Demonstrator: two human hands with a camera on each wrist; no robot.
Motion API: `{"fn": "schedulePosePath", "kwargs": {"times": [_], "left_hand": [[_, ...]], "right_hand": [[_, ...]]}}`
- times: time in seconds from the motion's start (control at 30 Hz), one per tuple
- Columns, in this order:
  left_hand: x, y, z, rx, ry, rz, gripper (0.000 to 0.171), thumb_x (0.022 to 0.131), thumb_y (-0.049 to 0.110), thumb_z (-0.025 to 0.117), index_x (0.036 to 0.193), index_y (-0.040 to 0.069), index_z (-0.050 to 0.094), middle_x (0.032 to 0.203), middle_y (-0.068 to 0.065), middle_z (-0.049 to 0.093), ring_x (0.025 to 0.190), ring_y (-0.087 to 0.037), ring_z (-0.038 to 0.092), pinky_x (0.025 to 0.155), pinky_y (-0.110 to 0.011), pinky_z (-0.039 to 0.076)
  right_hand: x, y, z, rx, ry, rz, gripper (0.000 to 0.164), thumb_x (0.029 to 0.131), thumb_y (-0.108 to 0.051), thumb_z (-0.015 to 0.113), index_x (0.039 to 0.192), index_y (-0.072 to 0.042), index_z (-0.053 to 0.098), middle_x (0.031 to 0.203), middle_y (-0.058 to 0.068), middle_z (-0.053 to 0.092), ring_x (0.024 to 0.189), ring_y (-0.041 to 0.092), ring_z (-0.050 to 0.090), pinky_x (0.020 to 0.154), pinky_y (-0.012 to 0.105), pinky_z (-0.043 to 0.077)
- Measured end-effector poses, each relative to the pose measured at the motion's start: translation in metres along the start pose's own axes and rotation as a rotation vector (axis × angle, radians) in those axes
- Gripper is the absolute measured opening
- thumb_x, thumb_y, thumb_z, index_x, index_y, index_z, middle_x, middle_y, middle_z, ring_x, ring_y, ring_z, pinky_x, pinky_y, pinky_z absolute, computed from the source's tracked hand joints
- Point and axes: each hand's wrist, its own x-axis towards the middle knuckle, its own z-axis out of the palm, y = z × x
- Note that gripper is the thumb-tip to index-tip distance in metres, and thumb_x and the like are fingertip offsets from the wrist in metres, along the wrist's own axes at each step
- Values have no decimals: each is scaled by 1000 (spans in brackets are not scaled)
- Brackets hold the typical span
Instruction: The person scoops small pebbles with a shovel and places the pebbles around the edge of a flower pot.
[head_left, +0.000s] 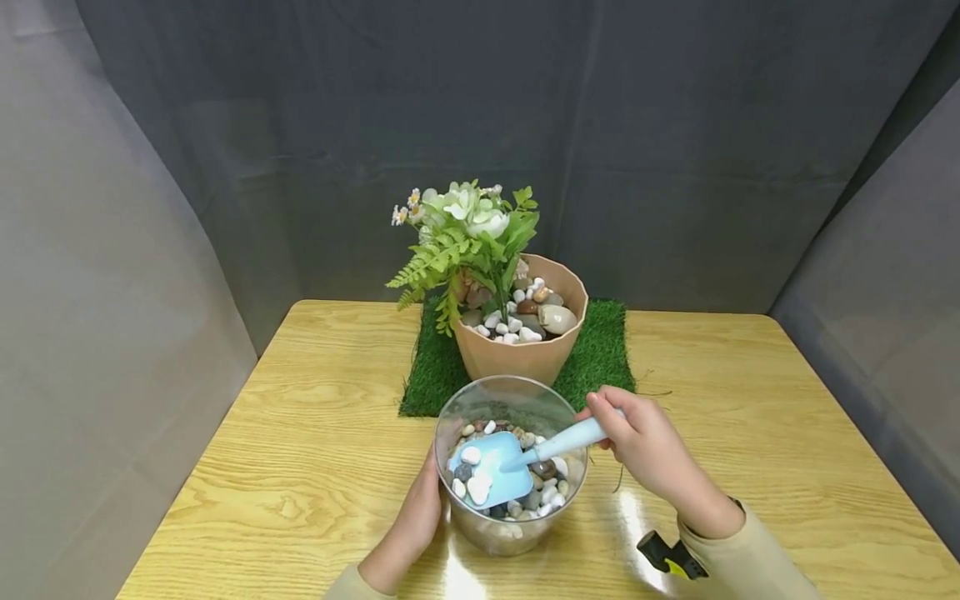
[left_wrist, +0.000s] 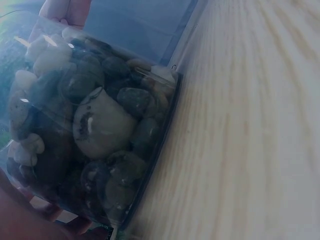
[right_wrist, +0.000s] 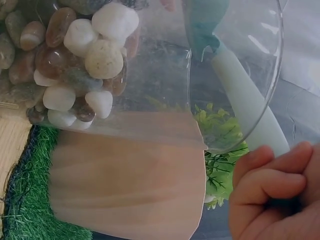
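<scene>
In the head view a clear plastic container (head_left: 498,542) of mixed pebbles (head_left: 547,500) stands on the table. My left hand (head_left: 416,512) holds its left side, its fingers (left_wrist: 47,210) curving along the wall in the left wrist view. By its handle my right hand (head_left: 645,437) grips a light blue toy shovel (head_left: 517,462), reaching in over the right rim. White stones (head_left: 478,487) and a dark one lie on the shovel's blade, inside the container. The right wrist view shows curled fingers (right_wrist: 270,182) around the handle's end (right_wrist: 267,130).
Just behind the container, a peach flowerpot (head_left: 517,362) holds stones and artificial flowers (head_left: 465,208) with green leaves. It stands on a green turf mat (head_left: 607,350). Wood-grain table (head_left: 300,467) extends on both sides, with grey cloth (head_left: 375,125) hanging beyond its back edge.
</scene>
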Motion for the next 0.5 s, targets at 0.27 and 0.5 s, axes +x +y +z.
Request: {"fn": "schedulePosePath", "kwargs": {"times": [0.27, 0.5], "left_hand": [[-1, -1, 0, 0, 1, -6, 63, 114, 39, 4, 163, 8, 29, 168, -15, 30, 158, -35, 20, 128, -38, 11], [-1, -1, 0, 18, 23, 7, 61, 114, 36, 5, 161, 9, 32, 165, -15, 36, 157, -37, 21, 128, -59, 8]], "right_hand": [[2, -1, -1, 26, -5, 45, 39, 112, -26, 46, 95, 0, 69, 68, 5, 56, 52, 9, 41, 45, 22, 36], [4, 1, -1, 93, -18, 83, 39, 112, -25, 45, 98, 4, 67, 67, 4, 53, 52, 9, 41, 47, 22, 38]]}}
